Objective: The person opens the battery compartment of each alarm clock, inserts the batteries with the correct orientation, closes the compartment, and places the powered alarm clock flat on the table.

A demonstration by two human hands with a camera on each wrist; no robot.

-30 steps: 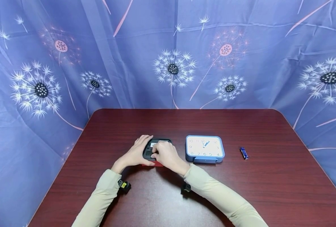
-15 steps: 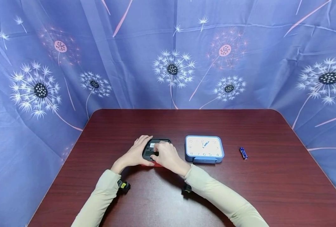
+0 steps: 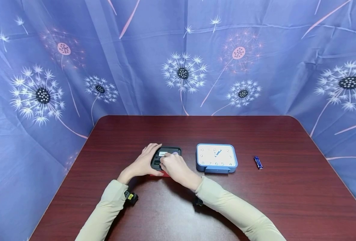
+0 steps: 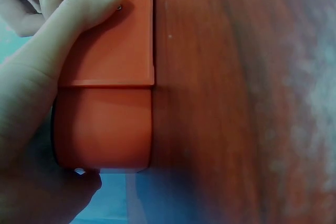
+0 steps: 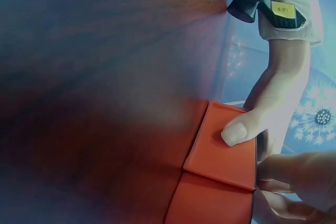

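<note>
In the head view a red-cased clock [image 3: 167, 150] lies with its black back up, showing a white label and small recesses. My left hand [image 3: 142, 163] grips its left side, the thumb lying on the red side [image 4: 126, 40] and the fingers along the far edge. The curled fingers of my right hand [image 3: 176, 167] are on the back, at a dark battery recess [image 3: 157, 161]. Their tips are hidden in the head view, so whether they pinch a small part cannot be told. In the right wrist view the right fingers [image 5: 294, 174] meet the black edge.
A blue clock [image 3: 216, 155] stands just right of my hands, dial facing me. Farther right lie blue batteries [image 3: 258, 162], side by side. All rest on a dark red wooden table [image 3: 129, 129]. A blue dandelion-print curtain [image 3: 147, 67] hangs behind it.
My right hand has shifted and turned slightly over the clock's back, uncovering more of its upper right part. The left hand keeps its grip and the clock stays in place.
</note>
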